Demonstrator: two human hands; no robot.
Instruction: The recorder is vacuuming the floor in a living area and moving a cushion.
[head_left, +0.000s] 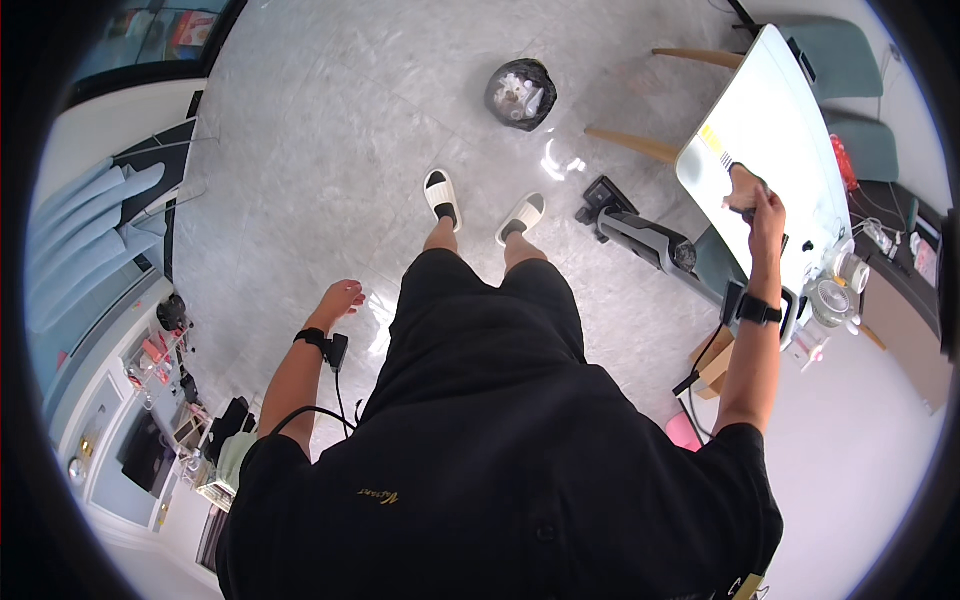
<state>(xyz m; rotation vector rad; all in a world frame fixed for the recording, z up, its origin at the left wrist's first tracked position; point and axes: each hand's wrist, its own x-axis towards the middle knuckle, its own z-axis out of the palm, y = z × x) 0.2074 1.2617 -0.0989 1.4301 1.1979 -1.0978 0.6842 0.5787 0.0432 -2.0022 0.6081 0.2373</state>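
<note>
Over the white table (775, 100) on the right, my right hand (767, 215) is closed on a flat tan piece with dark edges (743, 187); its kind is not clear. The piece is at or just above the tabletop, and I cannot tell whether it touches. Beside it lies a yellow-and-white striped patch (715, 143) on the table. My left hand (342, 299) hangs over the floor on the left, fingers loosely curled and nothing visible in them. Each wrist wears a black strap with a small device.
An upright floor cleaner (645, 240) leans by the table. A bin with a black bag (492, 97) of rubbish stands ahead. Teal chairs (850, 62) line the table's far side. A small fan (832, 298) and cardboard box (712, 372) are at right; pale blue curtains (85, 225) hang left.
</note>
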